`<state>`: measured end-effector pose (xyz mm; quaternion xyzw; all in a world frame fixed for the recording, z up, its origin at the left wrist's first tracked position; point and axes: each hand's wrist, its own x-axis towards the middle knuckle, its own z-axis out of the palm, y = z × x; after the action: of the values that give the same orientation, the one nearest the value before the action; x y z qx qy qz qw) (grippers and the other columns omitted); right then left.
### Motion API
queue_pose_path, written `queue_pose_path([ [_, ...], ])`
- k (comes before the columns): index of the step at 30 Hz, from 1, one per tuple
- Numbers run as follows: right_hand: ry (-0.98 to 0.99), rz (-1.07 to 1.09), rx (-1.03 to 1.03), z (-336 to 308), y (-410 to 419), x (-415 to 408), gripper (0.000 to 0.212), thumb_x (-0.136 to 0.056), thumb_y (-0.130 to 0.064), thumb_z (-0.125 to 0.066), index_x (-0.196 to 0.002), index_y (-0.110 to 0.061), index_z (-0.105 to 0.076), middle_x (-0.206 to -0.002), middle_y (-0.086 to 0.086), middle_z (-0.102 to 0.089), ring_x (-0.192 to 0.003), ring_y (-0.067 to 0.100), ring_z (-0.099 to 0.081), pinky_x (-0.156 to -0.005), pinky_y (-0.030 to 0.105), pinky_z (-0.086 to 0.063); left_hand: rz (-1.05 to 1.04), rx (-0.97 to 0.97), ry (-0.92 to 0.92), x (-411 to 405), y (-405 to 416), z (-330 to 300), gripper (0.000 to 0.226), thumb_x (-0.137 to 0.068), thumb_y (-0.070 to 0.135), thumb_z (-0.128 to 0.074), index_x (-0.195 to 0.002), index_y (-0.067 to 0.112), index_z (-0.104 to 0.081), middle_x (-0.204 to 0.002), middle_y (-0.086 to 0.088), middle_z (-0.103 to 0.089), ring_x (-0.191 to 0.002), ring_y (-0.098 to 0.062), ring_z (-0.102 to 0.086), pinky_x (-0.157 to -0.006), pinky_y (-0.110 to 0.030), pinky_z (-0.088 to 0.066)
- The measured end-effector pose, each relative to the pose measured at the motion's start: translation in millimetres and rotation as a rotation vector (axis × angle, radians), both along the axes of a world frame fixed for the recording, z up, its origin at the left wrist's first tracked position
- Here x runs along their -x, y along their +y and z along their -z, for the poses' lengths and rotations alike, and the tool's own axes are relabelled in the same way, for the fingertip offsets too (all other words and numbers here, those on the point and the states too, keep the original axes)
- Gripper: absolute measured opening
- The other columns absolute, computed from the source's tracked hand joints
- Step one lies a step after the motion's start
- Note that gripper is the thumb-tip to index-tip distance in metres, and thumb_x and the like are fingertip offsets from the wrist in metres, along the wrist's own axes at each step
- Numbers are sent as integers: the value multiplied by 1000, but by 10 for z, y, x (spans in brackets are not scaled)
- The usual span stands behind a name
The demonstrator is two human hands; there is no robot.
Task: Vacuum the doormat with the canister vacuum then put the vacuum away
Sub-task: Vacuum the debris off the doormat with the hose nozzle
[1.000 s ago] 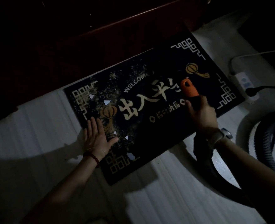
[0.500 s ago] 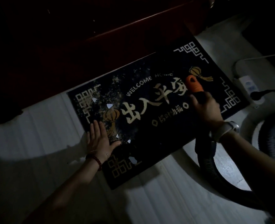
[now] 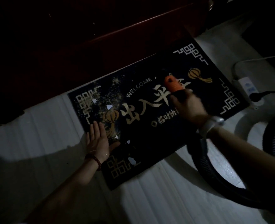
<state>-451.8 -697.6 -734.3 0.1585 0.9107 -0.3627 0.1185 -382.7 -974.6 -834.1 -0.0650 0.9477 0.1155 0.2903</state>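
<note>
A dim room is shown, lit from the lower right. The pale floor (image 3: 36,130), marked with faint parallel lines, is crossed by deep shadows. A dark reddish wooden door (image 3: 117,38) is seen along the top. A white power strip (image 3: 246,88) is laid at right, with a black plug (image 3: 256,95) inserted.

Bare doormat (image 3: 157,143) lies between both hands; dark door (image 3: 101,46) borders its far edge, hose (image 3: 206,167) loops right.
</note>
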Motion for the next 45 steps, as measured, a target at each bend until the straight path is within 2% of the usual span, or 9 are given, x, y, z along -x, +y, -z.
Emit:
queue_pose_path([
  [4,-17,-234,-33,130,-222,-196,38,-90,-41,-52,-119,-16,-45,-85,5,-62,-61,12,-54,-49,22,-38,3,18,7,-7,0,-7,102,-84,62,-44,-145,6,16,-153,-14,23,-143,-26,20,-116,-39,8],
  [11,41,90,-27,35,129,192,42,-93,-36,-51,-126,-11,-45,-99,9,-58,-63,7,-50,-47,14,-36,18,32,11,4,0,3,104,-83,65,-42,-145,4,16,-154,-16,21,-143,-28,18,-116,-40,7],
  [17,-30,-284,-36,139,-270,-157,39,-91,-41,-51,-120,-17,-44,-81,2,-59,-64,18,-58,-54,29,-48,10,9,-2,-2,-2,-25,102,-85,62,-43,-145,6,17,-153,-15,23,-143,-27,20,-116,-40,8],
  [23,8,140,-139,87,278,447,50,-92,-41,-49,-129,-8,-44,-121,16,-57,-102,32,-57,-74,24,-37,-8,-33,9,-21,-17,-28,103,-84,62,-45,-145,7,17,-153,-14,25,-142,-25,22,-115,-39,10],
  [26,54,158,-75,143,36,373,48,-93,-40,-48,-131,-11,-41,-107,11,-59,-75,21,-58,-63,21,-40,-2,-27,4,-16,-29,-24,105,-83,65,-44,-145,7,17,-153,-14,25,-142,-26,23,-115,-39,10],
  [33,-8,-403,-8,292,-480,-172,45,-90,-44,-49,-125,-17,-41,-85,5,-64,-65,19,-61,-57,31,-51,21,11,-9,8,-8,-40,102,-84,63,-41,-145,6,17,-153,-15,24,-143,-26,20,-116,-39,9],
  [37,4,-177,-64,210,-65,84,45,-92,-40,-49,-128,-15,-42,-90,7,-61,-58,6,-50,-48,18,-37,22,-10,3,4,-24,-23,101,-85,63,-42,-145,7,17,-153,-14,24,-142,-26,21,-116,-40,10],
  [41,39,81,-149,174,283,385,48,-92,-42,-49,-128,-10,-44,-115,20,-59,-99,37,-58,-72,26,-40,19,-37,41,-18,-40,-16,102,-83,66,-41,-146,7,14,-153,-14,23,-143,-27,20,-116,-41,8],
  [45,30,323,-171,258,416,558,53,-91,-48,-47,-129,-11,-42,-124,23,-54,-111,41,-52,-80,36,-37,14,-52,86,-42,-67,22,133,-50,93,11,-148,4,0,-155,-18,9,-145,-31,8,-116,-44,1],
])
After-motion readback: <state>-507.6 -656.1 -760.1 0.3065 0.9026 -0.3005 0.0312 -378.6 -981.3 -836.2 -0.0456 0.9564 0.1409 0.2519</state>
